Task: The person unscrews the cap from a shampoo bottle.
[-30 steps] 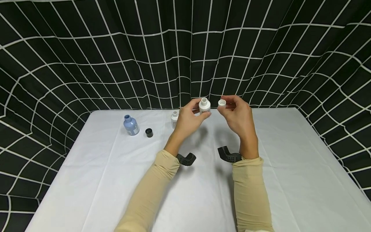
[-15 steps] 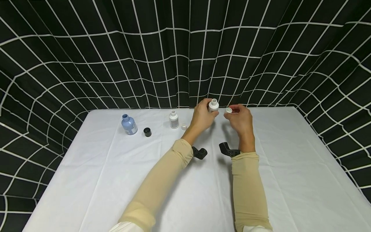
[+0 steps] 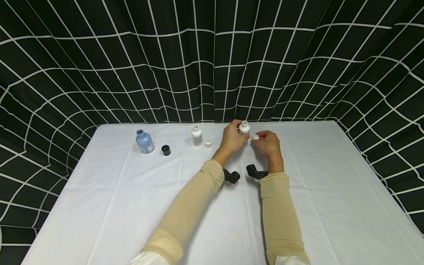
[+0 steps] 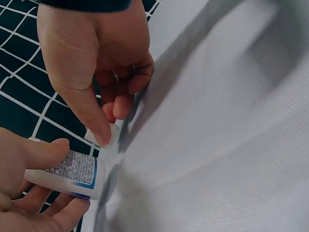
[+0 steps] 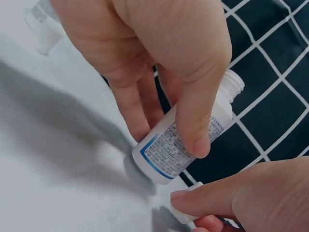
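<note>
The left hand [image 3: 232, 138] has its grip clamped on an uncapped white bottle [image 3: 244, 127] at the far middle of the bench [image 3: 331, 191]. Just right, the right hand [image 3: 267, 143] pinches its white cap [image 3: 255, 137]. Farther left stand another white bottle [image 3: 197, 135] and a blue bottle [image 3: 144, 141].

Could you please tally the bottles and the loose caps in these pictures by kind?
Bottles: 3 – blue bottle, small white bottle, white bottle held in the left hand.
Loose caps: 3 – black cap, white cap, white cap pinched by the right hand.
Total: 6.
</note>
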